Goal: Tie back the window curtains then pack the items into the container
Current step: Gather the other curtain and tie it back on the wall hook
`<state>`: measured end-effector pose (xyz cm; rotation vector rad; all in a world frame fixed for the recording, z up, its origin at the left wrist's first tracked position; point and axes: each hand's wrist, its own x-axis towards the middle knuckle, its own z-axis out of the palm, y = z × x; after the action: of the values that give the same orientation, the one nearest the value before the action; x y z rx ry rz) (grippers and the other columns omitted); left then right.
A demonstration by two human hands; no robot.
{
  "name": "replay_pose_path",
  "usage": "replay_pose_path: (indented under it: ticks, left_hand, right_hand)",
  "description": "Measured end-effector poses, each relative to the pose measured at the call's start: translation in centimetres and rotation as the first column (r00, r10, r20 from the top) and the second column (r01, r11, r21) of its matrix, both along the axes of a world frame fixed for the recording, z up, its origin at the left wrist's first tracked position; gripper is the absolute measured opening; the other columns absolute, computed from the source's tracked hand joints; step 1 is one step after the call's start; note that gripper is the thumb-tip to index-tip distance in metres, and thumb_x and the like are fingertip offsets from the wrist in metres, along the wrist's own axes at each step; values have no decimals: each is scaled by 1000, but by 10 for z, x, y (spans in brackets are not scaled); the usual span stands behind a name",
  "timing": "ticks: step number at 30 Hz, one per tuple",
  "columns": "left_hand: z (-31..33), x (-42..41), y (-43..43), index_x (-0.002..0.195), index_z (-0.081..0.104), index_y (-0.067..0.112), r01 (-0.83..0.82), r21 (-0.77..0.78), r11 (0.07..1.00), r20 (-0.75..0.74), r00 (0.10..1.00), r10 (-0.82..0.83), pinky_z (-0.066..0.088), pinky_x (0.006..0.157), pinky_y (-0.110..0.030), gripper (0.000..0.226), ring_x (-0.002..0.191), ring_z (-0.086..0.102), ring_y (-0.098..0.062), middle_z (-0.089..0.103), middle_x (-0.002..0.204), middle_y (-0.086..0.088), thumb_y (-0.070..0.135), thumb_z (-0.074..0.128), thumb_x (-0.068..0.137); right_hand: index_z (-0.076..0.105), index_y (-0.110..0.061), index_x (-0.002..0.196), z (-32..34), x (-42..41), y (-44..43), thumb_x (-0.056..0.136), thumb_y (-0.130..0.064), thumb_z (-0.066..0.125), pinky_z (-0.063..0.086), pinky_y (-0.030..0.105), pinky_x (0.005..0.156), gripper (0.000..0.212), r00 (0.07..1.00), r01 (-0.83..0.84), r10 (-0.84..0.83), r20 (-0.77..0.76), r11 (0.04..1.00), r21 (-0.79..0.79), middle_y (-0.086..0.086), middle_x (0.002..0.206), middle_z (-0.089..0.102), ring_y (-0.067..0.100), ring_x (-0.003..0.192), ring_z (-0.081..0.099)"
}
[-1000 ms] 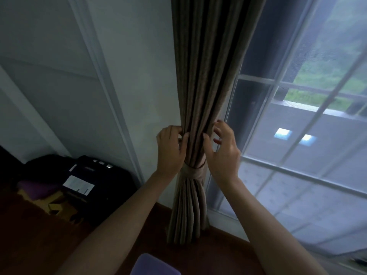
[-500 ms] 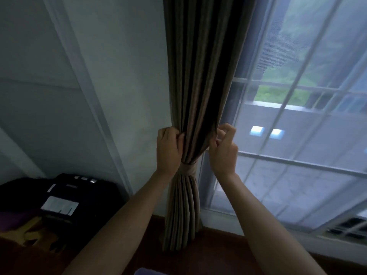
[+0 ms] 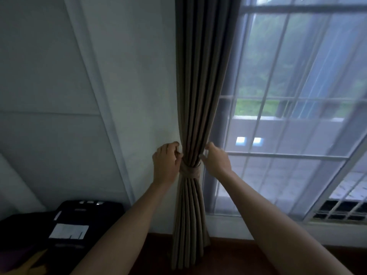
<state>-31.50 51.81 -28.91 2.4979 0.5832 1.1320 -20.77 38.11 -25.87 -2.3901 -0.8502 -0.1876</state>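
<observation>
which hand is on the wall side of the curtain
The left hand, between the wall and the curtain, just above the tie band; the right hand is toward the window.

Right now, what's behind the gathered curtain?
White wall at the curtain's left edge, window frame at its right. Their junction and the tieback's rear are covered.

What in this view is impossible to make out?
- Head view: the top of the curtain is cut off by the upper edge.
- How the tie-back fastens: its back is hidden behind the gathered folds.
- Whether the right hand pinches the curtain or only touches it: motion blur.
- The white label on the black case: too dim and small to read.
- The container: nowhere in frame.
</observation>
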Motion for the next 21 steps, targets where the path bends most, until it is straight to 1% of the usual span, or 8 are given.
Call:
replay_pose_path:
  ticks: [1, 2, 4, 6, 10, 14, 18, 21]
  left_hand:
    - [4, -8, -3, 119, 57, 16, -10, 15, 1000, 6, 1000, 10, 37, 97, -44, 30, 114, 50, -27, 60, 118, -5, 21, 61, 90]
    - [9, -14, -5, 119, 58, 15, -15, 27, 1000, 8, 1000, 15, 36, 99, -44, 30, 115, 51, -28, 60, 118, -5, 20, 61, 90]
    - [20, -26, -9, 120, 57, 16, -29, 58, 998, -8, 1000, 29, 34, 101, -44, 30, 116, 50, -27, 58, 120, -5, 20, 60, 91]
    - [30, -37, -13, 124, 54, 17, -45, 60, 997, -42, 998, 47, 31, 105, -43, 33, 121, 47, -25, 55, 127, -3, 21, 57, 92]
    - [43, -66, -33, 126, 53, 16, -79, 70, 994, -64, 994, 83, 25, 109, -43, 37, 129, 42, -25, 49, 136, -4, 24, 59, 91]
    - [40, -103, -78, 131, 50, 13, -66, 66, 996, -151, 986, 75, 19, 113, -50, 44, 137, 34, -27, 42, 144, -10, 29, 61, 91]
    - [33, -131, -118, 141, 40, 16, -27, 106, 994, -323, 944, 60, 6, 116, -53, 51, 144, 19, -26, 28, 153, -10, 39, 48, 96]
    - [36, -149, -137, 145, 35, 17, -53, 132, 990, -371, 923, 99, 4, 116, -56, 55, 147, 13, -26, 21, 157, -10, 43, 42, 98]
  right_hand:
    - [50, -11, 123, 1, -8, -1, 94, -25, 58, 50, 43, 86, 33, 999, -31, 31, -8, 999, -35, 12, 122, 62, 33, 111, 59]
    - [47, -10, 131, 3, -14, -3, 94, -31, 58, 45, 47, 99, 44, 999, -39, 38, -6, 997, -65, 11, 137, 54, 34, 127, 49]
    - [33, -12, 146, 5, -20, -11, 94, -42, 55, 26, 54, 115, 63, 1000, -16, 18, 12, 992, -125, 10, 157, 29, 32, 146, 24]
    - [21, -16, 152, 8, -26, -25, 94, -49, 52, 16, 57, 117, 74, 1000, 6, -3, 21, 987, -159, 7, 162, 16, 29, 150, 11]
    - [8, -13, 155, 9, -50, -73, 94, -54, 45, 8, 56, 119, 83, 999, 23, -17, 36, 987, -162, 5, 164, 6, 28, 150, -2]
    - [4, -11, 155, 7, -86, -127, 95, -55, 44, 6, 55, 119, 84, 999, 21, -15, 30, 978, -208, 6, 164, 2, 28, 150, -6]
    - [6, -9, 155, 6, -120, -169, 96, -54, 44, 4, 52, 120, 83, 997, 31, -13, 82, 975, -218, 9, 163, 3, 28, 150, -6]
    - [7, -11, 155, -2, -140, -188, 96, -55, 42, 5, 53, 121, 82, 996, 30, -8, 89, 968, -251, 9, 164, 4, 29, 150, -6]
